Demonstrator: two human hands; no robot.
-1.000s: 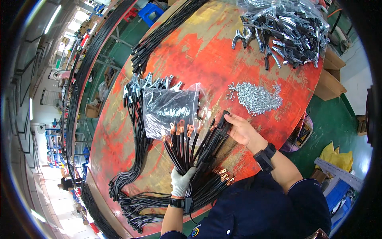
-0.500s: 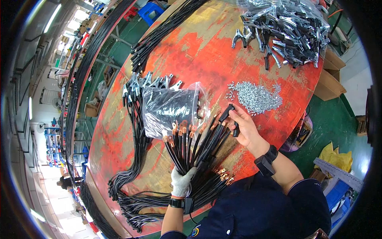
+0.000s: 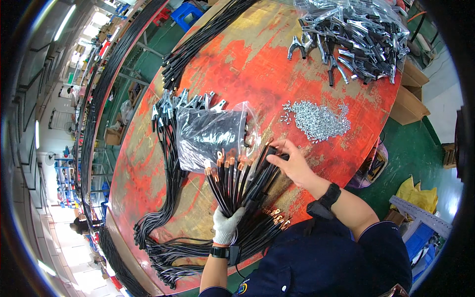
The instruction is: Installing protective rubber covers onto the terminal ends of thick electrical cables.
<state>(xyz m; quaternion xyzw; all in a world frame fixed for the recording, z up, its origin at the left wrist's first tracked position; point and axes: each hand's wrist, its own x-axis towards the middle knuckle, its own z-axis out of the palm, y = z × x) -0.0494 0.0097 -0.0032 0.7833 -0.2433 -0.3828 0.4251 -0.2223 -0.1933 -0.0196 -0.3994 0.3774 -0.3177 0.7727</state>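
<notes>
Left hand (image 3: 226, 225), white-gloved: we clench it around a fanned bundle of black cables with copper ring terminals (image 3: 236, 183), held upright over the worktop (image 3: 247, 64). Right hand (image 3: 292, 163), bare: we pinch a black sleeve (image 3: 273, 157) on one cable at the fan's right edge. Behind the fan: clear plastic bag of black parts (image 3: 210, 136), heap of small silver fasteners (image 3: 319, 119). Far right corner: pile of metal spring clamps (image 3: 356, 34). Risk, as we judge it: the fan may splay and drop cables if the left grip loosens.
</notes>
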